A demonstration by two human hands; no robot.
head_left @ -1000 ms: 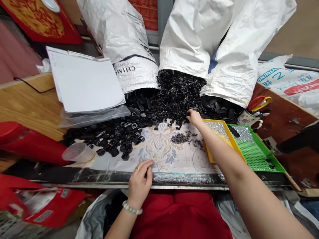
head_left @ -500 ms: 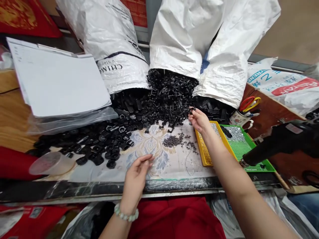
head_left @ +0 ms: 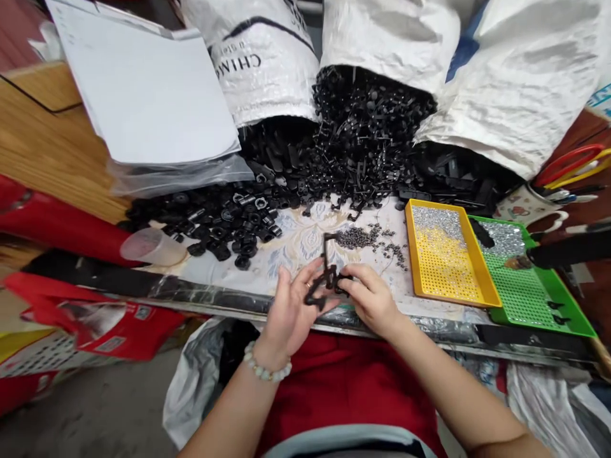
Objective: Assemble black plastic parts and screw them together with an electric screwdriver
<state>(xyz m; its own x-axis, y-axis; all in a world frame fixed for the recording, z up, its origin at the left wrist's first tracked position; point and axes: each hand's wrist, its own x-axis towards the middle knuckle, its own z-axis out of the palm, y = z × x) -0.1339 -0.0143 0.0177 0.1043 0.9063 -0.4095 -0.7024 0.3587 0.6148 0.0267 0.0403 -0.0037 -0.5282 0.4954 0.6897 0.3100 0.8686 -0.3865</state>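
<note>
Several thin, angular black plastic parts (head_left: pixel 326 270) hang between my two hands, above the front edge of the table. My right hand (head_left: pixel 375 299) pinches some of them with thumb and fingertips. Palm up and fingers apart, my left hand (head_left: pixel 293 312) is just under and beside these parts; whether they rest on its fingers I cannot tell. Beyond the hands, a scatter of tiny dark metal pieces (head_left: pixel 356 238) lies on the patterned table cover (head_left: pixel 305 229). A heap of similar thin black parts (head_left: pixel 367 152) spills from the middle white sack (head_left: pixel 386 38).
Black ring-shaped parts (head_left: pixel 243 235) are piled at left, near a clear plastic cup (head_left: pixel 150 247). On the right are a yellow tray (head_left: pixel 482 289) and a green tray (head_left: pixel 580 321) with small silvery pieces, a black tool (head_left: pixel 568 254) and a mug (head_left: pixel 522 207) holding scissors.
My right hand has come back from the black heap to the front, bringing thin black parts. My left hand has turned palm up beside it. The view has tilted down.
</note>
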